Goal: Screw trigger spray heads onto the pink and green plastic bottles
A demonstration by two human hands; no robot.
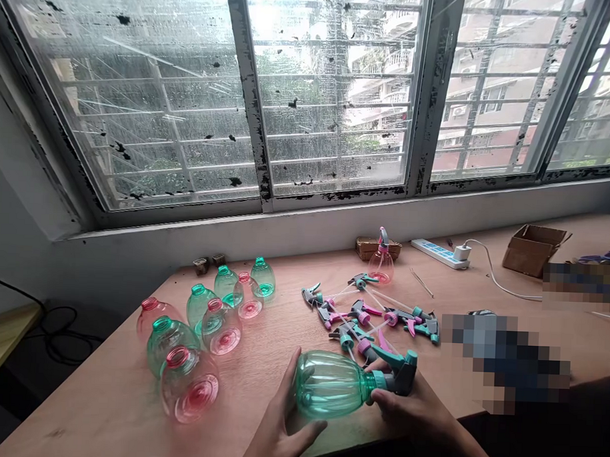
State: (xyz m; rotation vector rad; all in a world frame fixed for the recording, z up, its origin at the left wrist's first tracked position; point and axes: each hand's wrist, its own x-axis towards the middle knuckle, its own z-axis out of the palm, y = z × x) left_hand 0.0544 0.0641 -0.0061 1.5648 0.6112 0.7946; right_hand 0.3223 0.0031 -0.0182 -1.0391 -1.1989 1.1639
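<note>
A clear green spray bottle [329, 384] lies sideways in the air between my hands, above the table's front edge. Its dark grey and teal spray head [402, 373] sits on the neck, pointing right. My left hand [283, 421] cups the bottle's base, with the thumb below and fingers behind it. At the neck collar, my right hand [411, 402] grips with thumb and fingers. Just beyond the bottle lies a loose pile of trigger spray heads [362, 312] in teal, pink and grey with thin tubes.
Several open green and pink bottles [221, 335] stand at the left. A pink spray bottle [381, 263] with its head on stands at the back by a low cardboard box [364, 248]. A white power strip [439, 253], its cable and an open carton [532, 251] are at the back right. Blurred patches cover things at right.
</note>
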